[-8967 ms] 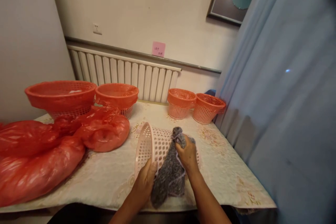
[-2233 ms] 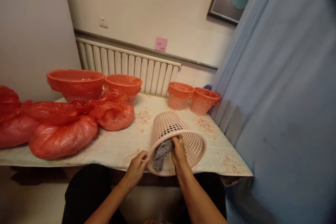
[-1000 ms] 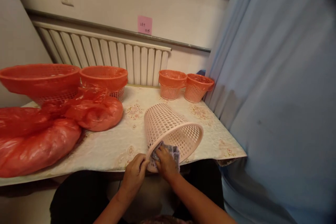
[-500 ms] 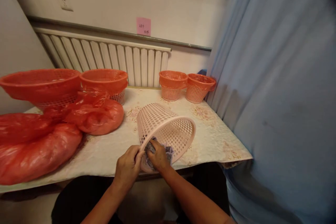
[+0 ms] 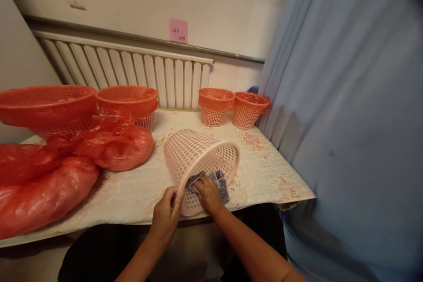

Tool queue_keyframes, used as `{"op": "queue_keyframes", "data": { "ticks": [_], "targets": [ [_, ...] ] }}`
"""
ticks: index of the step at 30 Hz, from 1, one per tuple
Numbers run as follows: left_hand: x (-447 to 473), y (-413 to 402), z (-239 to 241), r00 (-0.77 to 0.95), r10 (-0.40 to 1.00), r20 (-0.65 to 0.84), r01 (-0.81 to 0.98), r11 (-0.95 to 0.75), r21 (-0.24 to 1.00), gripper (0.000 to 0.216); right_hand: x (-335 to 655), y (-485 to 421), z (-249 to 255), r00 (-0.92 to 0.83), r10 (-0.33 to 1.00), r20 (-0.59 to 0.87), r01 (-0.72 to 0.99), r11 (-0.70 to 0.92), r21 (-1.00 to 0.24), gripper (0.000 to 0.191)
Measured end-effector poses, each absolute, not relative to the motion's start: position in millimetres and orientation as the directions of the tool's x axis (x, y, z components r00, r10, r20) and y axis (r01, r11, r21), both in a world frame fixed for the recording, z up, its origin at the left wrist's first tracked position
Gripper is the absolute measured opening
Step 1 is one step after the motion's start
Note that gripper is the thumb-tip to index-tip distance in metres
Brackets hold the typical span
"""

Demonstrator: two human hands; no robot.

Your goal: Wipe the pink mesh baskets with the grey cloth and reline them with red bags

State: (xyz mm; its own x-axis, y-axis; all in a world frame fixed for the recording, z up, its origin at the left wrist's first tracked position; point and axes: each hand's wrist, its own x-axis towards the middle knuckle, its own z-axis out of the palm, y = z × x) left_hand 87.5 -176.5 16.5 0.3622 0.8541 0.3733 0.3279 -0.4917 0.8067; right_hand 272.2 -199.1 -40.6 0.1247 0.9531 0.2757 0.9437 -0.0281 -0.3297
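A pale pink perforated plastic basket (image 5: 185,152) lies on its side on the table, its mouth turned towards me and to the right. My left hand (image 5: 167,211) grips the rim at its near left edge, thumb and fingers closed on it. At the mouth, my right hand (image 5: 209,194) presses a grey cloth with a light purple edge (image 5: 222,183) against the inner wall. Part of the cloth hangs over the rim's lower side. The fingertips of my right hand are partly hidden in the cloth's folds.
Filled red plastic bags (image 5: 49,194) lie on the left of the flowered tablecloth (image 5: 264,172). Behind them stand red-lined baskets (image 5: 127,99). Two smaller lined baskets (image 5: 216,101) stand at the back right. A blue curtain (image 5: 346,119) hangs along the right side.
My right hand has moved slightly right along the basket's mouth, and more of the cloth shows. The basket has shifted and turned a little in my left hand's grip.
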Motion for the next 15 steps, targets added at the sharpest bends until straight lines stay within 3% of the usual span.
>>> {"op": "queue_keyframes", "data": {
  "ticks": [9,15],
  "targets": [
    [83,-192,-44,0.298,0.912,0.281,0.322,-0.373,0.870,0.028,266,-201,-47,0.122,0.942,0.312,0.932,0.000,-0.363,0.056],
    [91,-190,-52,0.334,0.894,0.299,0.323,-0.407,0.854,0.029,263,-197,-51,0.211,0.918,0.336,0.869,-0.019,-0.495,0.057]
  ]
}}
